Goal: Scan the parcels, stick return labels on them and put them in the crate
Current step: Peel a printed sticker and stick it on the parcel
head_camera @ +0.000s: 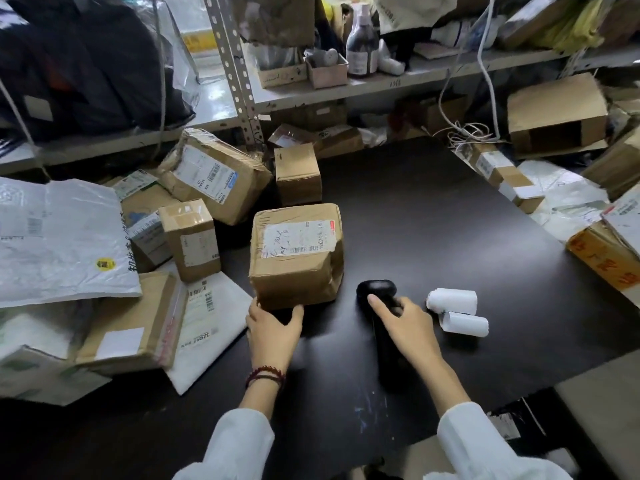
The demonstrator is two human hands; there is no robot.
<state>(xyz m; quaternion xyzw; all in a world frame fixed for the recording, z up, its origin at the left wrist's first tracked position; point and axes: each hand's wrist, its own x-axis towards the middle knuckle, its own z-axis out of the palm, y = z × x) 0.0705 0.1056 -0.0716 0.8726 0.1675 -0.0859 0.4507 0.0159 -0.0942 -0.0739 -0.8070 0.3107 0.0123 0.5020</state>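
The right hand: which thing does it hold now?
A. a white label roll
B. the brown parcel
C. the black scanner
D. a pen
C: the right hand holds the black scanner, its forefinger along the head. The white label rolls lie apart from it, and it is the left hand that touches the brown parcel.

White mailer (207,327): perhaps "1987".
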